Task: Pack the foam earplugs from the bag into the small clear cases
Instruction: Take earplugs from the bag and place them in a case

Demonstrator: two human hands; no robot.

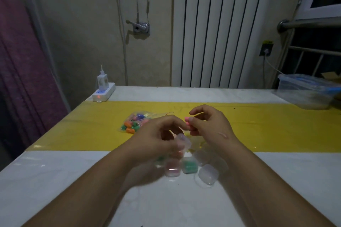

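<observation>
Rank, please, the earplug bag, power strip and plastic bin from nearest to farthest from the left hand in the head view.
1. Earplug bag, just beyond the left hand, slightly left.
2. Power strip, far-left table corner.
3. Plastic bin, far right.

Dim indoor picture with a murky yellow-green cast. The left hand (156, 134) and the clear case (181, 139) it holds are smeared by motion blur, as are the cases (188, 167) just below the fingers (166, 122). The right hand (208, 123), pinching a pink earplug (187, 122), looks sharper. Far beyond the fingers, a wall crank (141, 27) throws a soft shadow down and leftward. Small glints sit on the surface (55, 171) left and right of the fingers. Upright lines lean at the picture's edges.
</observation>
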